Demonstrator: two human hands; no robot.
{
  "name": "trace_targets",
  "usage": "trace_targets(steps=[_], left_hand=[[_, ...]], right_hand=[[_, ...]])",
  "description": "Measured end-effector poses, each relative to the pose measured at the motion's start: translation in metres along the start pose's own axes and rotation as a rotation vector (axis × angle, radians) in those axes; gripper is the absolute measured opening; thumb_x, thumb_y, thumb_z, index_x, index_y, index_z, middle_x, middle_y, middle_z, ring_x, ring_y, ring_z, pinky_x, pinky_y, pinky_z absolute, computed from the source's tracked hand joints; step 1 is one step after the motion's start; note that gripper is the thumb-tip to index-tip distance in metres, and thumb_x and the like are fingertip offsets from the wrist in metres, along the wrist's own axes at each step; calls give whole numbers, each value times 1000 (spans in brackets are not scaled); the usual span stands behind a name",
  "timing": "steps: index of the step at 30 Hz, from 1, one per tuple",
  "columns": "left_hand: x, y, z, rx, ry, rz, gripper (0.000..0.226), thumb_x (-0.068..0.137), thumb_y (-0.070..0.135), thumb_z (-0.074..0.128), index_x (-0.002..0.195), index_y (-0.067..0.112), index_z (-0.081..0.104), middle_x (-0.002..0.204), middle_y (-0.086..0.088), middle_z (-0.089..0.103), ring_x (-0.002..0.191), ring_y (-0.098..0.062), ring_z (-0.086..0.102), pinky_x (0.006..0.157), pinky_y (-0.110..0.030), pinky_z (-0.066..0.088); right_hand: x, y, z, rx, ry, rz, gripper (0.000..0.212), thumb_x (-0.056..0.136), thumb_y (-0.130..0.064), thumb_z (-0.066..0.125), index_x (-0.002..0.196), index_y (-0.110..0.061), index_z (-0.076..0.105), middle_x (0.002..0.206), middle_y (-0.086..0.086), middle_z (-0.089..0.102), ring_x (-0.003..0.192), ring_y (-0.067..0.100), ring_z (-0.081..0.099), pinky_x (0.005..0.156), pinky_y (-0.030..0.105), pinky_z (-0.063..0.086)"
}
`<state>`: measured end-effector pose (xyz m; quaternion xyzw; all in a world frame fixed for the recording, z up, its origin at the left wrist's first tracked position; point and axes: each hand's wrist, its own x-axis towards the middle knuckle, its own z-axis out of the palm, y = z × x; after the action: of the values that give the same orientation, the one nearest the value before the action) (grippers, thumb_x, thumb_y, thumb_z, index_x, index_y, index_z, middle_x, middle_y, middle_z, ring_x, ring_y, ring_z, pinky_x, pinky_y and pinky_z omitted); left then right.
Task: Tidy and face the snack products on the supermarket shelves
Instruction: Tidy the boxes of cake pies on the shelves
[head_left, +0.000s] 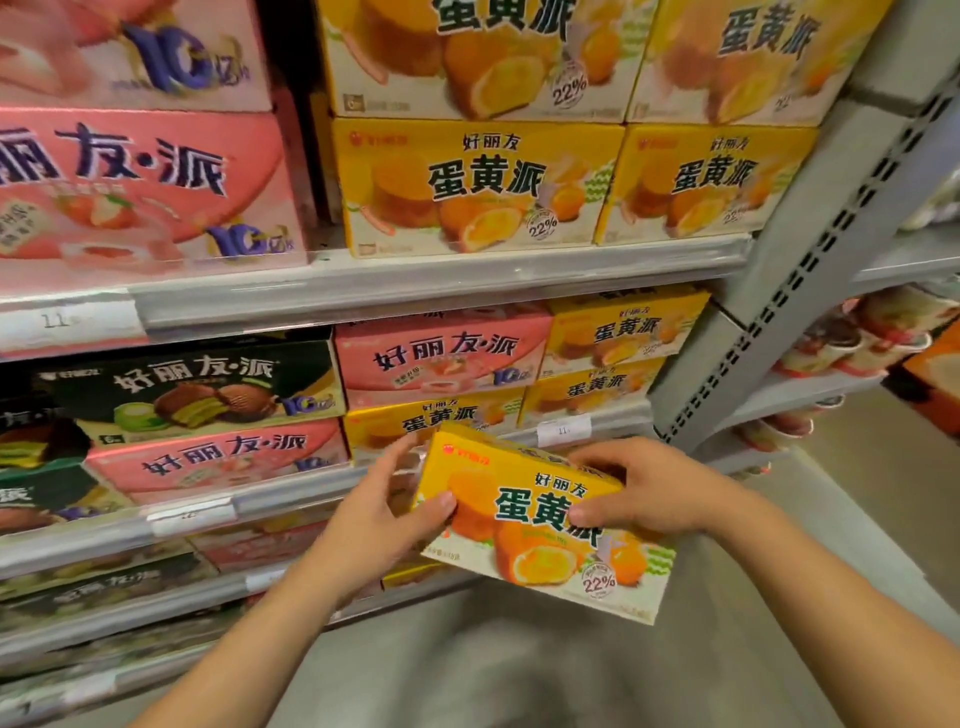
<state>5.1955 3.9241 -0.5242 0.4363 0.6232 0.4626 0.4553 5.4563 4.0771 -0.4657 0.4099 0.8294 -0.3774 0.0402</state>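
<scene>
A yellow egg-yolk pie box (545, 551) is held in the air in front of the lower shelves, its printed face toward me and tilted down to the right. My left hand (387, 512) grips its left end, thumb on the front. My right hand (641, 488) grips its top right edge, thumb on the lettering. Behind it on the middle shelf lie another yellow box (415, 423), a pink strawberry pie box (441, 353) on top of it, and two stacked yellow boxes (608, 358) to the right.
The upper shelf (415, 280) carries pink boxes (140, 192) on the left and stacked yellow boxes (467, 187). Dark green boxes (197, 384) and a pink one sit at middle left. A grey slotted upright (810, 249) stands at right, with cup products (852, 348) beyond. Grey floor lies below.
</scene>
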Motion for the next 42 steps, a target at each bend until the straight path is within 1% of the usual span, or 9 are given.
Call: trace_targets(steps=[2, 5, 9, 15, 20, 29, 34, 39, 42], left_hand=[[16, 11, -10, 358, 167, 186, 74, 80, 70, 58, 143, 37, 35, 143, 19, 37, 129, -1, 39, 104, -29, 35], [48, 30, -20, 981, 368, 508, 70, 89, 53, 54, 144, 11, 42, 149, -9, 39, 136, -26, 36, 109, -45, 34], [87, 53, -8, 1442, 435, 465, 73, 84, 39, 67, 141, 1, 40, 137, -21, 48, 122, -39, 47, 100, -52, 39], [122, 76, -3, 1467, 528, 34, 41, 86, 37, 65, 119, 16, 53, 113, -13, 67, 105, -35, 61, 88, -46, 45], [128, 82, -5, 1419, 445, 5, 36, 86, 39, 66, 110, 17, 50, 102, -7, 68, 92, -30, 64, 68, -37, 44], [78, 78, 38, 1450, 622, 194, 83, 58, 19, 90, 127, -4, 52, 108, -21, 60, 96, -41, 55, 82, -50, 45], [25, 53, 43, 1342, 640, 74, 92, 52, 33, 93, 128, 1, 53, 105, -16, 60, 90, -36, 56, 72, -42, 45], [-27, 12, 21, 1265, 631, -103, 82, 47, 35, 92, 117, 8, 59, 102, -11, 63, 85, -35, 58, 67, -41, 46], [-51, -10, 1, 1254, 612, -234, 76, 49, 32, 90, 114, 8, 61, 103, -11, 62, 89, -36, 58, 71, -44, 47]], right_hand=[[-1, 14, -15, 38, 24, 1, 63, 67, -50, 83, 123, -35, 60, 97, -29, 69, 86, -5, 67, 74, 15, 53], [2, 35, -39, 31, 18, -2, 68, 59, -58, 82, 121, -44, 56, 100, -27, 69, 87, -4, 67, 80, 22, 55], [11, 58, -59, 65, 2, -14, 77, 56, -61, 81, 124, -42, 53, 106, -22, 67, 89, -4, 66, 77, 18, 53], [19, 80, -81, 83, 8, -64, 77, 60, -52, 81, 130, -36, 52, 109, -26, 62, 87, -16, 60, 67, 3, 45], [25, 89, -96, 72, -23, -95, 80, 61, -48, 84, 133, -30, 53, 110, -21, 64, 86, -10, 64, 68, 9, 49], [35, 93, -101, 32, -117, -153, 94, 55, -52, 86, 138, -37, 44, 126, -18, 55, 104, -1, 60, 84, 19, 53], [33, 78, -105, -43, -171, -214, 75, 60, -41, 89, 124, -43, 49, 119, -20, 56, 94, -13, 58, 74, 7, 47], [33, 39, -116, -282, -59, -278, 83, 49, -61, 80, 123, -43, 46, 114, -32, 48, 96, -11, 51, 75, 5, 41], [41, 10, -112, -348, 84, -326, 93, 44, -70, 72, 129, -38, 48, 111, -26, 51, 94, -3, 52, 74, 15, 38]])
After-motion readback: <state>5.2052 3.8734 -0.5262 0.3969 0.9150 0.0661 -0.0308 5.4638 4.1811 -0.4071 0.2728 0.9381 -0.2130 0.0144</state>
